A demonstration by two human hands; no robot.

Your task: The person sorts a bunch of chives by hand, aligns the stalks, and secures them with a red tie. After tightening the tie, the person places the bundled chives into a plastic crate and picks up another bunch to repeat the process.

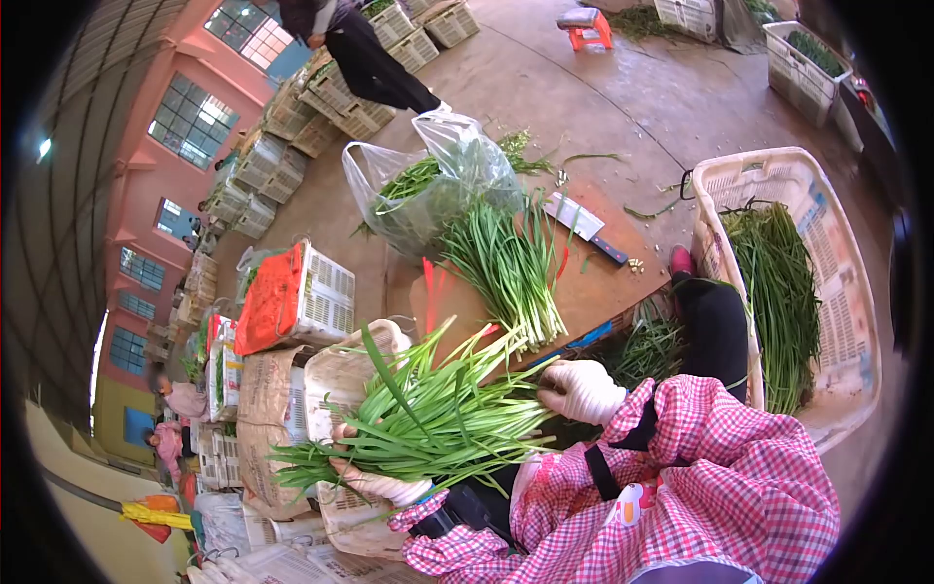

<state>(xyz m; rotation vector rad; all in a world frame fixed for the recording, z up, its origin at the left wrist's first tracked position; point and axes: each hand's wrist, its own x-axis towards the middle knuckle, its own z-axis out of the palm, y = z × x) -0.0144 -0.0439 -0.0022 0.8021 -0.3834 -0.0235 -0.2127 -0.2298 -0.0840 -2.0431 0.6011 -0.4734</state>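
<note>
Your left hand [364, 477] is closed around the leafy end of a big green bunch [443, 423], with the thumb on one side and the long leaves poking out past it. Your right hand [582, 389] is at the other end, by the pale stalks, with its fingers bent in. You can't tell from this side how tightly it grips, if it grips at all. Both hands have pale wraps on them. The green bunch is in front of you, above a pale basket [331, 375] that it partly hides.

Just past it, a second bunch [501, 268] lies on the brown counter [628, 268]. A big knife [586, 226] lies flat beside that one, its dark handle pointing to your right. Red strips [432, 292] lie on the other side of it. Behind it is a see-through bag [384, 214] with more greens inside. On your right is a long white crate [842, 321] with a heap of dark green leaves [773, 302] in it. Farther off, a person [375, 68] is up on their feet near some stacked crates [336, 92].
</note>
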